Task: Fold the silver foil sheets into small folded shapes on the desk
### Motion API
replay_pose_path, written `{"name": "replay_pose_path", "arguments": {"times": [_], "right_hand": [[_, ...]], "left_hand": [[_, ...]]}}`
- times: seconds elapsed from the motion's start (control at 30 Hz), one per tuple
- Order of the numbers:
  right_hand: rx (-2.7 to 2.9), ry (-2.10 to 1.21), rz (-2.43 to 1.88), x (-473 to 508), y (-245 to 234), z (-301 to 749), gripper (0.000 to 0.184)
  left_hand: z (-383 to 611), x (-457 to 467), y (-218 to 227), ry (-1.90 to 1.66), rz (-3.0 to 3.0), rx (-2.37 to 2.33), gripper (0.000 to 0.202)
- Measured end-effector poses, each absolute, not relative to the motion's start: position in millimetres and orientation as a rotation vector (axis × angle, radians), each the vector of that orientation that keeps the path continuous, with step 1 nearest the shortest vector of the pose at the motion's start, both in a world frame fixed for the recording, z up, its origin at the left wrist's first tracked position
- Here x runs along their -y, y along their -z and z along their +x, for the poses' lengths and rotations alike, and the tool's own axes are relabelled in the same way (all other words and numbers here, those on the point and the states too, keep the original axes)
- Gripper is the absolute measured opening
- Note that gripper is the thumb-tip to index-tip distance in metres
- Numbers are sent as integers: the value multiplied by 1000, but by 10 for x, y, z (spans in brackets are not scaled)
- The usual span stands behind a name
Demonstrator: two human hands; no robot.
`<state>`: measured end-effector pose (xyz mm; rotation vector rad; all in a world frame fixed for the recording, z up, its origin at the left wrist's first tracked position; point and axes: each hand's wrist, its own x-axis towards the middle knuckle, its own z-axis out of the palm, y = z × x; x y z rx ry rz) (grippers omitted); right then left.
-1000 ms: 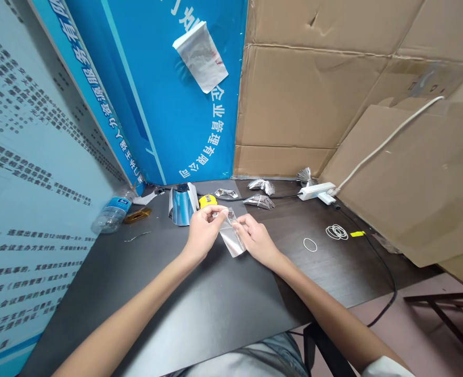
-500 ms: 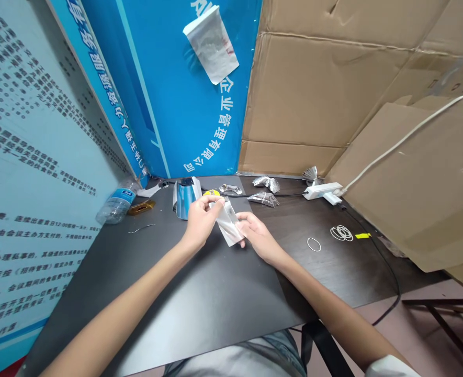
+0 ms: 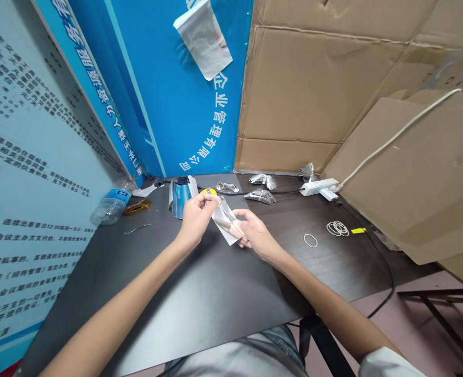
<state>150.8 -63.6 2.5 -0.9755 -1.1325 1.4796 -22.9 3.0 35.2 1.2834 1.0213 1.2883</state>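
Both my hands hold a small sheet of silver foil [image 3: 225, 222] just above the black table [image 3: 200, 293]. My left hand [image 3: 195, 217] pinches the sheet's upper left edge, fingers closed on it. My right hand [image 3: 251, 234] grips its lower right edge with thumb and fingers pressed together. The sheet is tilted and partly folded between the two hands.
A roll of silver foil [image 3: 179, 195] and a yellow tape measure [image 3: 207, 192] stand just behind my hands. Folded foil pieces [image 3: 259, 196] lie further back. A water bottle [image 3: 111, 204] lies at left. Rubber bands [image 3: 336, 228], a white power strip [image 3: 317, 187] and a black cable [image 3: 380, 262] are at right.
The foil sheet has been turned and folded further between my hands. My right hand slid from its top edge down to its lower right edge.
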Motion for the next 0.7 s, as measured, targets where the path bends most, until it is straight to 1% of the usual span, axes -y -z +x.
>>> {"name": "replay_pose_path", "arguments": {"times": [0.13,0.23,0.33,0.43,0.6,0.67,0.7], "right_hand": [[1077,-1498,-960,638,-41,1516,51],[1000,-1516,-894,653,-83,1514,48],[951,-1488,-815,670,-125,1525,33],[934,-1493,-733,681,-141,1565,26],[920,-1480,-740,682,-150,1611,29],[889,-1430,-780,675,-155,1599,29],[868,-1405,-804,670,-155,1590,29]], "left_hand": [[-233,-42,-397,-1196,1202,-1042,16],[-235,-66,-369,-1064,1126,-1074,24],[-237,-76,-308,-942,1114,-1086,30],[-249,-72,-262,-831,1125,-1072,27],[-295,-98,-222,-667,1214,-1042,22],[-314,-107,-229,-692,1317,-1049,25],[-323,-102,-246,-759,1406,-1052,30]]}}
